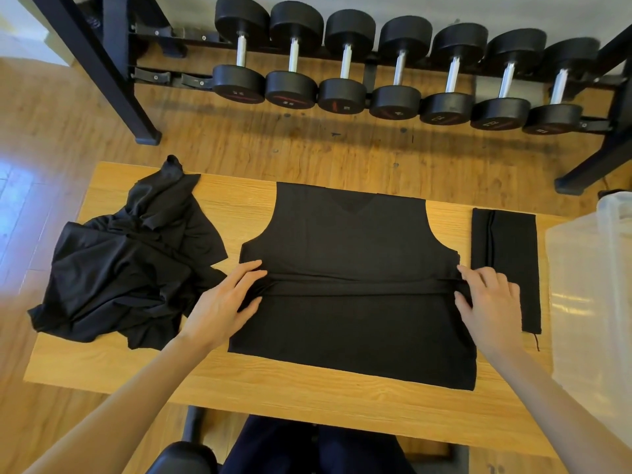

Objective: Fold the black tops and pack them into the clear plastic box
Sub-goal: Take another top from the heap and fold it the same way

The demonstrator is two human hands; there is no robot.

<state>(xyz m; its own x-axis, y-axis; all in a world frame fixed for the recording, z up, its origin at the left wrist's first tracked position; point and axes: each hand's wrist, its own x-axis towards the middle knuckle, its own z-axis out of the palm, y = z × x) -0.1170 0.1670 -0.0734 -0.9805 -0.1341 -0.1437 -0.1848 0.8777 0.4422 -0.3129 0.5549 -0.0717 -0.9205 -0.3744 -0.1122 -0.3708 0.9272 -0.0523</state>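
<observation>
Mid-fold on the sleeveless top (pixel 355 268) at table (pixel 239 200) centre, both hands (pixel 222 302) (pixel 492 302) pinching its crease; one folded piece (pixel 506 265) right of it, crumpled pile (pixel 130 261) left, clear box (pixel 591 285) unpacked yet

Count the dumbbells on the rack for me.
7, in one row across the rack behind the table. More may sit outside the frame.

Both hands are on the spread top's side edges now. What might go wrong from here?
1. The left hand and right hand pinch a ridge across the spread top; uneven pulling may skew the fold.
2. The folded strip lies close by the right hand and may get nudged.
</observation>
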